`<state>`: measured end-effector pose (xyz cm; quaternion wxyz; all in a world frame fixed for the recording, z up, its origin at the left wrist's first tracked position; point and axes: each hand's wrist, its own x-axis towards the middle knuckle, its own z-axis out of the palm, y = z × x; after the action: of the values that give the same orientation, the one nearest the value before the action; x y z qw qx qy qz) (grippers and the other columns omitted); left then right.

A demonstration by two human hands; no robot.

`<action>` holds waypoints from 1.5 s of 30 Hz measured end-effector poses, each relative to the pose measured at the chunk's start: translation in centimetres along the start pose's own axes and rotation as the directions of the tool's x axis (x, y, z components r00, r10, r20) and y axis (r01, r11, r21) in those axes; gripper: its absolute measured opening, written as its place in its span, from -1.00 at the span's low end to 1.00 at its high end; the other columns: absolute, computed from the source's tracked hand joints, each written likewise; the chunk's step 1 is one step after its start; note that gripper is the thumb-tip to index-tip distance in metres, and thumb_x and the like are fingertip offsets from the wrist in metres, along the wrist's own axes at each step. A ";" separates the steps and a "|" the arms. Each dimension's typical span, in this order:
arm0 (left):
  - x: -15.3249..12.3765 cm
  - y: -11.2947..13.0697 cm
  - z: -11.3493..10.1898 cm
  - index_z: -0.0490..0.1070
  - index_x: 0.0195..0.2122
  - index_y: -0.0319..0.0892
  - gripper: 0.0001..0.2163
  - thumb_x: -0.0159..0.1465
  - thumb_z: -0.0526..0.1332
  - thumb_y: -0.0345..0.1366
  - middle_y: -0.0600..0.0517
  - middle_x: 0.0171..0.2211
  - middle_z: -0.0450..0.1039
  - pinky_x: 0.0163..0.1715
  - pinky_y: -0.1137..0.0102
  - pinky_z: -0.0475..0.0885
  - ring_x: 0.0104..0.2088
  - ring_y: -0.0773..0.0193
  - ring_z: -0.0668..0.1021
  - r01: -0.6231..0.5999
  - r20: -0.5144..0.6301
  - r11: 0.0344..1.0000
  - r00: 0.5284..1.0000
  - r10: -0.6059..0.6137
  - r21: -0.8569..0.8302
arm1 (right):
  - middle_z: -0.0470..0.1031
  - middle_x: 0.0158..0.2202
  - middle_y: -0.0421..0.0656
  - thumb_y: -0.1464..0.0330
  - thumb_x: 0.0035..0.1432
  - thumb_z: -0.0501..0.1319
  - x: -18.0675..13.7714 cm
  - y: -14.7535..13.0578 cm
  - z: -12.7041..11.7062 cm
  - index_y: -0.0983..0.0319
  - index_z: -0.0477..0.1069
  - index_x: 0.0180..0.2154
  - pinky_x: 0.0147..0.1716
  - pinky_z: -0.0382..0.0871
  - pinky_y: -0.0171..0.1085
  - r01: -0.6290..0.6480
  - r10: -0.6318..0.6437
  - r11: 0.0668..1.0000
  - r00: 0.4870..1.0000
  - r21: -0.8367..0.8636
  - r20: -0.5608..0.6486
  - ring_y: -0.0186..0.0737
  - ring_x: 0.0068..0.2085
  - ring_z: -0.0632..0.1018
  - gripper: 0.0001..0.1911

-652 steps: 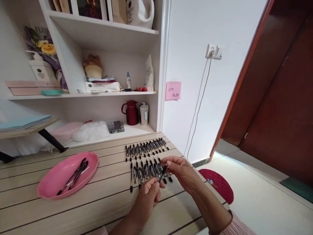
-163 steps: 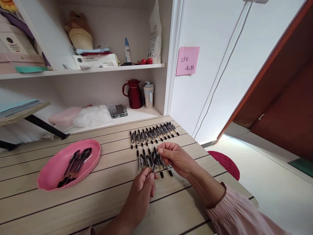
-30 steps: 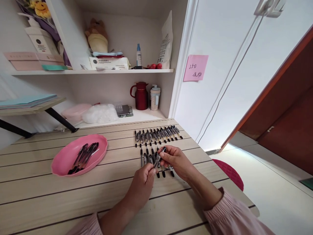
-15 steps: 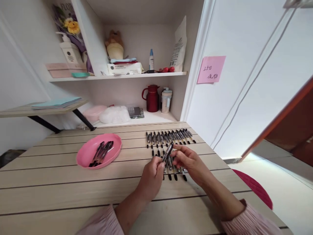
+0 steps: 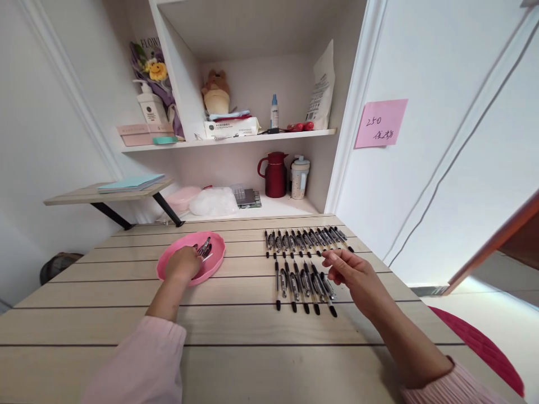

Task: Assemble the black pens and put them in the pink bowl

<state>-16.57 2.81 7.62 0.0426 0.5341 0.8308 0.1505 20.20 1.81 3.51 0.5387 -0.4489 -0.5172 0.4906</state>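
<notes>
My left hand (image 5: pixel 182 264) reaches into a pink oval bowl (image 5: pixel 215 265) on the wooden table (image 5: pixel 252 328) and rests on the black pens (image 5: pixel 205 247) lying in it. Its fingers are hidden behind the back of the hand. My right hand (image 5: pixel 351 274) hovers at the right end of the front row of pens (image 5: pixel 301 283), fingers loosely curled with nothing in them. A longer back row of pens (image 5: pixel 307 240) lies just beyond, side by side.
A red jug (image 5: pixel 275 175), a cup (image 5: pixel 300 178) and a white plastic bag (image 5: pixel 213 201) stand in the alcove behind the table. A pink sticky note (image 5: pixel 381 123) hangs on the wall. A red cushion (image 5: pixel 480 348) lies on the floor at the right.
Both hands held one pen together over the front row. That pen has left them; my left hand has swung left into the pink bowl and my right hand stays by the rows. The view turned left.
</notes>
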 end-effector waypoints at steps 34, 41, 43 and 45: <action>-14.0 12.9 7.7 0.31 -0.19 -0.23 -0.69 0.12 0.16 -0.14 -0.02 -0.43 0.46 -0.47 0.42 0.36 -0.44 0.30 0.49 0.403 0.465 0.236 0.717 0.519 -0.884 | 0.51 -0.45 -0.13 0.35 0.06 0.06 -8.0 -1.2 3.8 0.19 0.35 -0.40 -0.53 0.00 -0.33 0.140 -0.010 0.376 0.989 -0.916 0.147 -0.23 -0.43 0.47 -0.88; -13.9 12.2 7.8 0.22 -0.33 -0.16 -0.85 0.18 0.09 -0.19 0.15 -0.62 0.29 -0.59 0.44 0.37 -0.60 0.35 0.46 0.618 0.579 0.061 0.694 0.428 -0.784 | 0.49 -0.38 -0.13 0.35 0.10 0.05 -5.5 -1.5 0.7 0.21 0.36 -0.34 -0.43 0.09 -0.35 0.145 -0.007 0.423 0.988 -0.895 0.156 -0.24 -0.35 0.46 -0.86; -13.6 11.9 7.7 0.22 -0.34 -0.16 -0.86 0.19 0.07 -0.20 0.19 -0.64 0.23 -0.71 0.55 0.24 -0.70 0.45 0.36 0.625 0.591 0.063 0.695 0.410 -0.778 | 0.47 -0.36 -0.14 0.42 0.07 0.05 -3.8 -1.2 -1.0 0.21 0.37 -0.37 -0.41 0.10 -0.35 0.141 -0.017 0.371 0.989 -0.918 0.145 -0.25 -0.34 0.44 -0.86; -13.3 11.8 7.7 0.23 -0.36 -0.16 -0.87 0.20 0.05 -0.21 0.21 -0.65 0.19 -0.78 0.63 0.05 -0.77 0.54 0.23 0.624 0.594 0.068 0.698 0.399 -0.778 | 0.45 -0.35 -0.15 0.46 0.05 0.05 -2.6 -0.6 -2.1 0.22 0.38 -0.38 -0.40 0.11 -0.36 0.189 -0.015 0.349 0.981 -0.918 0.196 -0.27 -0.34 0.43 -0.85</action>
<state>1.19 -3.01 2.58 0.7157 0.2875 0.4496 0.4506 22.36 -0.80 3.71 0.1770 -0.6028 -0.7704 0.1087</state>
